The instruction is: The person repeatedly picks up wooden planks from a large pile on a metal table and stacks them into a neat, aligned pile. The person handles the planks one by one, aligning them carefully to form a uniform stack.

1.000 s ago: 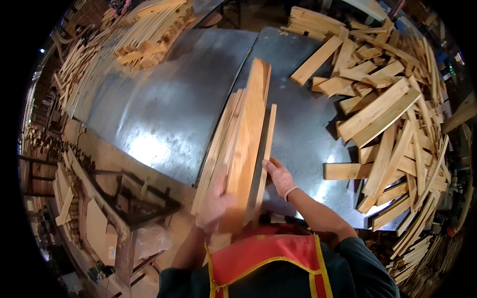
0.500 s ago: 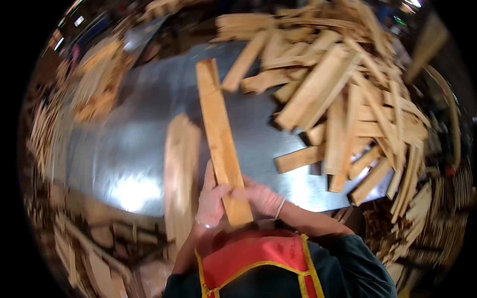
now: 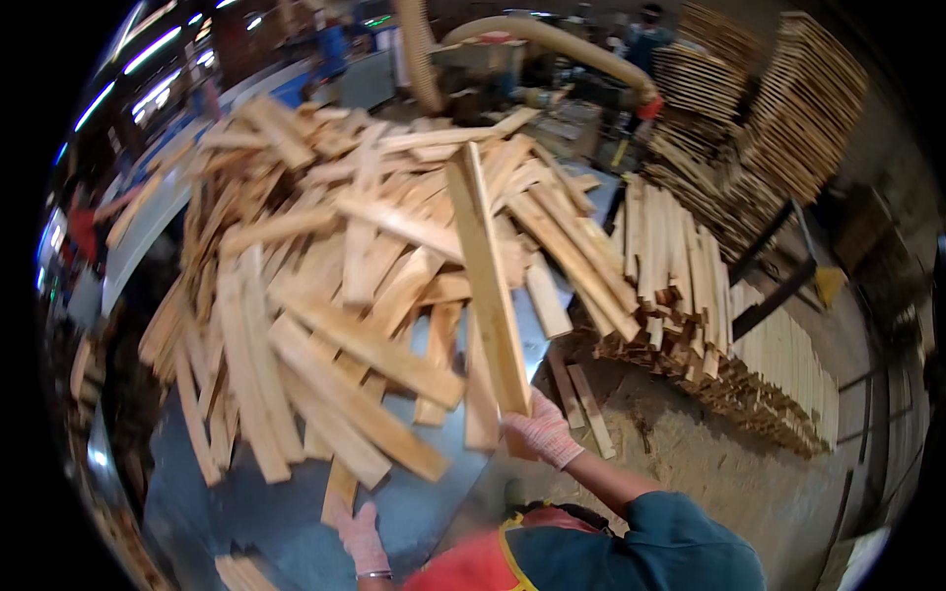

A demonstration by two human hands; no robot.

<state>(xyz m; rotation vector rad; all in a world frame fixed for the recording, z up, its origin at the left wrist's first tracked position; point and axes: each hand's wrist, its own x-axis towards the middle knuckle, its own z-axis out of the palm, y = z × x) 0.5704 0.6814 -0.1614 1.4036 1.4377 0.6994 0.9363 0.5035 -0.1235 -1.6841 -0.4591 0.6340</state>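
Observation:
My right hand (image 3: 544,430), in a pale pink knitted glove, is closed around the near end of a long wooden board (image 3: 490,286). The board stands out steeply, its far end over a large heap of loose boards (image 3: 355,276). Lower left, my left hand (image 3: 361,544), gloved alike, touches the near end of a short board (image 3: 341,489) that sticks out from the heap. Its thumb stands apart from the fingers, which are partly hidden. Under the heap is a smooth grey metal table (image 3: 424,492).
Stacked boards (image 3: 680,256) stand to the right, beside a dark metal frame (image 3: 774,295). Tall wood stacks (image 3: 803,94) rise behind. A ribbed hose (image 3: 552,39) crosses the back. Another person (image 3: 81,227) is at far left. Board ends (image 3: 241,571) show at the lower edge.
My view has swung right toward the heap. Both hands were on one board; now the right alone holds a board, while the left has moved away to another board's end.

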